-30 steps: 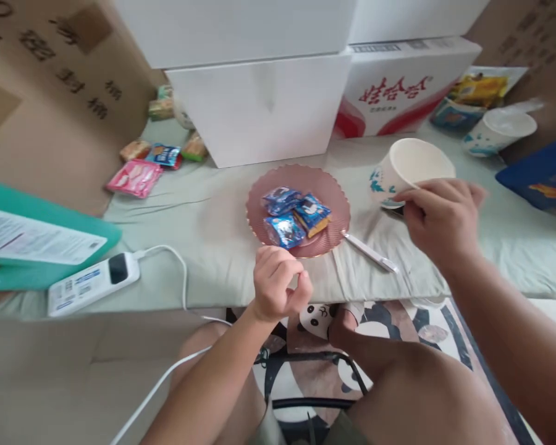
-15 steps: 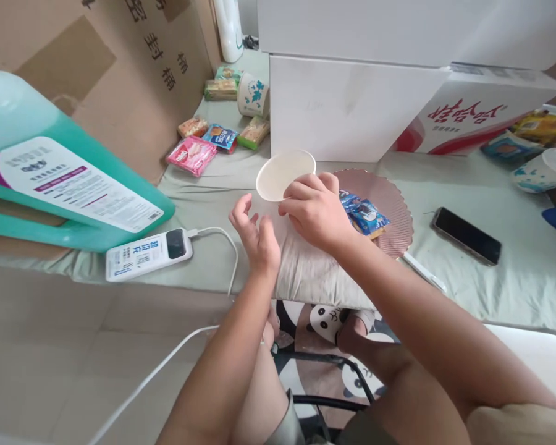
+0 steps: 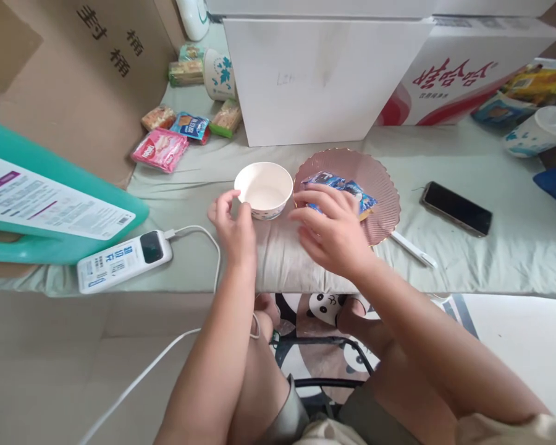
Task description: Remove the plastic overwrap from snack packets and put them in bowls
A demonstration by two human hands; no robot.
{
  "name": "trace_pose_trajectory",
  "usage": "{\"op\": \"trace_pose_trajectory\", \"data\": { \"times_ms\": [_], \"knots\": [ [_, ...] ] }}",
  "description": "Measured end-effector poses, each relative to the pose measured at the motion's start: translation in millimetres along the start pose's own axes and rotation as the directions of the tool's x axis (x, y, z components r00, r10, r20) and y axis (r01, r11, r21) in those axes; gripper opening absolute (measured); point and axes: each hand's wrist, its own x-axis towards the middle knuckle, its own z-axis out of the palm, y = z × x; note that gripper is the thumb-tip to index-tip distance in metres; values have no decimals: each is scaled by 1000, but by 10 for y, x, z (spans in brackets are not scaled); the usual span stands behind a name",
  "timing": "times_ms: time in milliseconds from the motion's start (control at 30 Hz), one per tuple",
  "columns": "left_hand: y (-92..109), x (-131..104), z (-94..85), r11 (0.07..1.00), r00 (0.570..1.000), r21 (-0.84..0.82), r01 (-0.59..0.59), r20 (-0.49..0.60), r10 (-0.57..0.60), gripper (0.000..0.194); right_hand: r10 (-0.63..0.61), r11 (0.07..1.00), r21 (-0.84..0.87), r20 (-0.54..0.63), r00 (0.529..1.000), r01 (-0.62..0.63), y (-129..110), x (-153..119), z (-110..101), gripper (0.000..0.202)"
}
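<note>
A white paper bowl (image 3: 265, 188) with a blue pattern stands upright on the green cloth. My left hand (image 3: 235, 225) is at its left side, thumb and fingers apart; whether the fingertips touch the rim I cannot tell. To the right of the bowl, my right hand (image 3: 331, 225) has its fingers spread and holds nothing. It hovers over the front left of a pink scalloped glass plate (image 3: 383, 207). Blue snack packets (image 3: 362, 194) lie on that plate, partly hidden by my right hand.
At left are a power bank (image 3: 125, 259) with a white cable and a large green jug (image 3: 74, 204). Small snack packs (image 3: 161, 150) and a paper cup (image 3: 219, 75) lie behind. White boxes (image 3: 315, 86) stand at the back. A phone (image 3: 457, 208) lies at right.
The bowl was tilted in my right hand and now stands upright on the cloth. My right hand has let go and moved right with its fingers spread. The view has shifted.
</note>
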Motion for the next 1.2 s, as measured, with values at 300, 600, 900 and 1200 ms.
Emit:
{"op": "trace_pose_trajectory", "data": {
  "times_ms": [300,600,900,1200],
  "knots": [
    [126,-76,212,1000,999,-3,28,47,-27,24,272,956,-62,-179,945,-287,537,-884,-41,22],
    [275,-283,576,1000,953,16,-18,304,12,58,460,865,-84,-262,849,-495,1034,-998,-209,24],
    [510,-506,714,898,888,90,-432,217,405,56,411,890,-45,-353,841,-454,958,-1136,-309,16],
    [890,-1152,905,708,593,-157,-688,442,673,20,411,907,47,-320,854,-419,920,-1046,-319,19]
  ]
}}
